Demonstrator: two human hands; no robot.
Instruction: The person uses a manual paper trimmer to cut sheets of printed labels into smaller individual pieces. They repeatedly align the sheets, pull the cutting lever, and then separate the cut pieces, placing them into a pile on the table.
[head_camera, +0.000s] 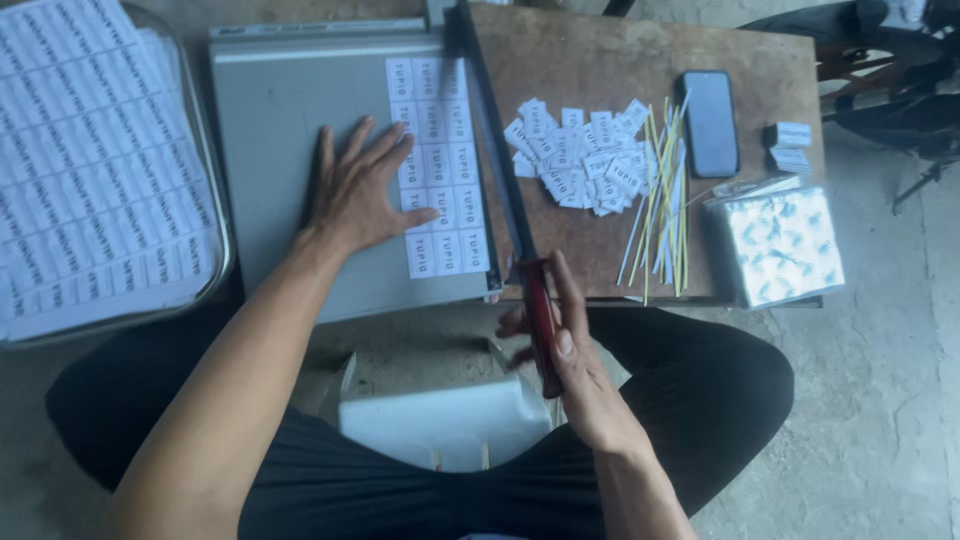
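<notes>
Pinning the printed label sheet (438, 165) flat with spread fingers, the left hand (358, 195) lies just left of the cutter blade (495, 150), while the right hand (565, 350) wraps the red handle (538, 320), so any slipped sheet risks crooked cuts or nicked fingertips.

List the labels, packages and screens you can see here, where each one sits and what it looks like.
White label sheet: on the grey paper cutter, under the left hand; rectangular grid.
Cut white labels: loose pile on the brown table.
Large label sheets: clear tray, far left.
Black phone: right of pile; dark screen.
White-and-blue patterned packet: table's right corner, square.
Small white label stacks: right of phone.
</notes>
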